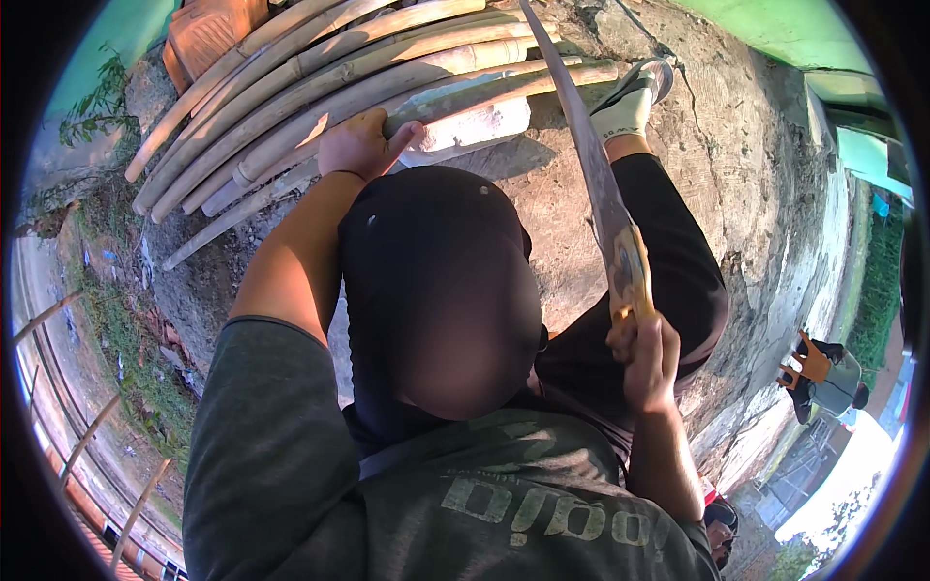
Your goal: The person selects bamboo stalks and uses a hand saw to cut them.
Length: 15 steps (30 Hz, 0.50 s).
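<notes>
My left hand (363,145) is closed on a bamboo pole (475,97), its thumb stretched along the pole. A pale white block (475,126) lies right under the pole beside that hand. In my right hand (647,358) is the wooden handle of a hand saw (603,198). Its long tapering blade points away from me, toward the top of the view, and passes near the pole's right end. From this angle I cannot tell whether blade and pole touch.
Several more bamboo poles (339,73) lie side by side at the far left, near stacked orange clay tiles (213,39). My sandalled foot (635,102) rests on the cracked concrete ground (746,174) near the saw. Another person (838,382) is off to the right.
</notes>
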Available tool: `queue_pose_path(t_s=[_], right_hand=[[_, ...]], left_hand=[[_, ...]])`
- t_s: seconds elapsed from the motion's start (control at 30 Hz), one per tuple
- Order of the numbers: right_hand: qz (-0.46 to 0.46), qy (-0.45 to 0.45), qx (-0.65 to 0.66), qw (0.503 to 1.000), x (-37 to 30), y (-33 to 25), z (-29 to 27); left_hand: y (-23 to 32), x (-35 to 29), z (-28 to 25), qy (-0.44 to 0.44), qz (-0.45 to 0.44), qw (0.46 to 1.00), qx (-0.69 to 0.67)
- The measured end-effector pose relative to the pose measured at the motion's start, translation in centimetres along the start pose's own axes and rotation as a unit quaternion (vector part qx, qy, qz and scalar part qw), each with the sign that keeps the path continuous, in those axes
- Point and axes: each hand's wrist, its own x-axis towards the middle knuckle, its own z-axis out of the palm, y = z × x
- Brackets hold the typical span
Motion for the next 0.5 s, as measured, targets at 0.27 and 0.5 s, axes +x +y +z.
queue_pose_path(t_s=[0.27,0.5], right_hand=[[-0.014,-0.014,0.033,0.999,10.5,-2.0,2.6],[0.002,0.02,0.042,0.999,-4.9,0.7,-2.5]], left_hand=[[1.1,0.4,0.1,-0.019,-0.02,0.999,-0.02],[0.5,-0.3,-0.5,-0.013,-0.013,1.0,-0.02]])
